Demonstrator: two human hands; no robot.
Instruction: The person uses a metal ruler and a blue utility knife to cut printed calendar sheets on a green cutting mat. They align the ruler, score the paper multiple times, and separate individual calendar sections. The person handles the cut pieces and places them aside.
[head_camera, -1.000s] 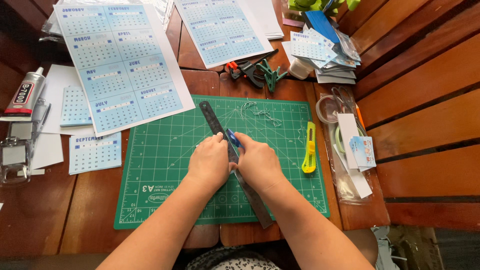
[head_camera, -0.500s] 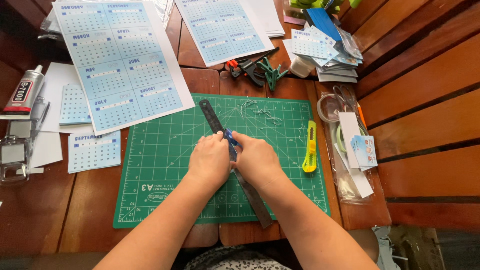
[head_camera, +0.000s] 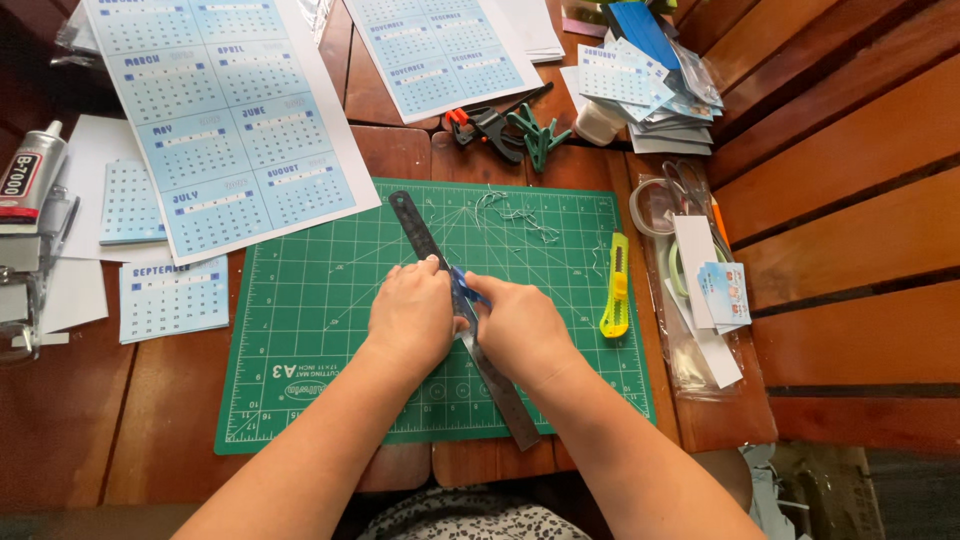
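Note:
A green cutting mat (head_camera: 330, 330) lies on the wooden table. Across it runs a dark metal ruler (head_camera: 418, 235), slanting from the upper left to the lower right. My left hand (head_camera: 410, 315) presses flat on the ruler's middle, and whatever lies under the hand is hidden. My right hand (head_camera: 520, 325) sits just right of the ruler and grips a blue craft knife (head_camera: 466, 288), its tip against the ruler's edge.
A yellow utility knife (head_camera: 616, 285) lies on the mat's right side. Blue calendar sheets (head_camera: 220, 120) and cut calendar cards (head_camera: 172, 296) lie at the left and back. Black and green clamps (head_camera: 505, 128), a glue tube (head_camera: 30, 178) and a plastic bag of supplies (head_camera: 690, 270) stand around.

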